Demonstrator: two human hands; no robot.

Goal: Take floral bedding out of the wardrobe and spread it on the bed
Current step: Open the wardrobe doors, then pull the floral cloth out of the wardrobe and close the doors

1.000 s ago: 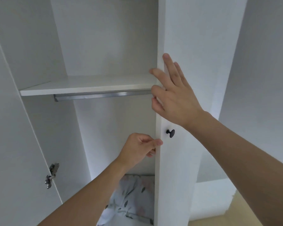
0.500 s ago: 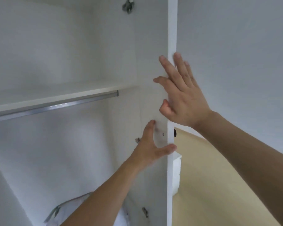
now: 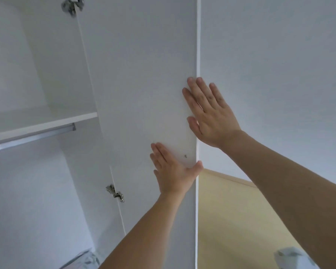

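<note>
Matt white laminate wardrobe door (image 3: 144, 94), shiny metal hinges (image 3: 114, 192), brushed metal rail (image 3: 31, 136).

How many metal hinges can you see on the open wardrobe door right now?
2: one hinge at the top edge of the picture, another hinge lower down, left of the left hand. More may sit out of view.

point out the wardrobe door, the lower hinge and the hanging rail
wardrobe door (image 3: 144, 90), head view, on its bare inner face
lower hinge (image 3: 114, 193), head view, on the metal body at the door's hinge edge
hanging rail (image 3: 31, 137), head view, on the metal bar under the shelf
</note>
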